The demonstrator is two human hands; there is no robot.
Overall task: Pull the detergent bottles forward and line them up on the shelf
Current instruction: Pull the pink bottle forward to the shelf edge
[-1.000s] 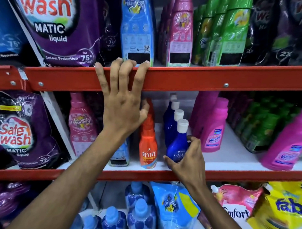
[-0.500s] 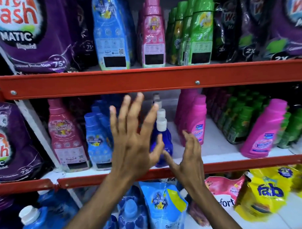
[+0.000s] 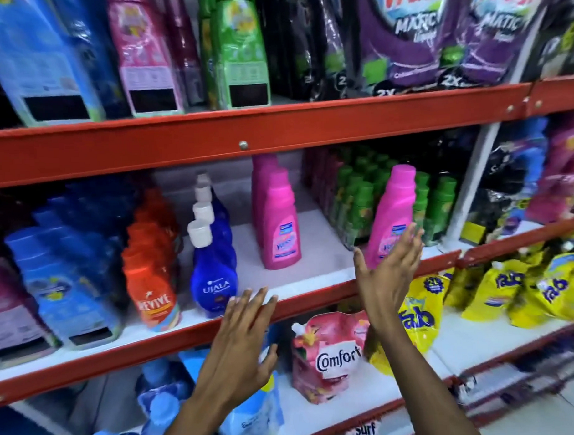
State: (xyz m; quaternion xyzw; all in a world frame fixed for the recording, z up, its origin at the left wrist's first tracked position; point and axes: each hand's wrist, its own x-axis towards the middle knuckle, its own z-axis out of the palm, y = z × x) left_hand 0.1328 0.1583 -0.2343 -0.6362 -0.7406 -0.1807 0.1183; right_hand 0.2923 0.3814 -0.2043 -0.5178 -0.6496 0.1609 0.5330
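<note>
On the middle shelf, a dark blue bottle read "UJALA" in white, and the orange bottle beside it read "REVIVE". Behind each, more of the same stood in a row running back. A pink bottle stood set back from the edge, with others behind it; its label was too blurred to read. A second pink bottle stood nearer the front, tilted, its label half hidden by the right hand. Below, a pink pouch read "Comfort" and the yellow pouches read "fab". Above, purple bags showed "MATIC" and "2X", their tops cut off by the frame edge. The light blue bottles at left were smeared and unreadable.

The right hand was raised with fingers spread wide and palm turned left, in front of the tilted pink bottle and gripping nothing; whether it touched the bottle could not be told. The left hand was likewise spread and empty, its fingertips level with the red shelf rail.
</note>
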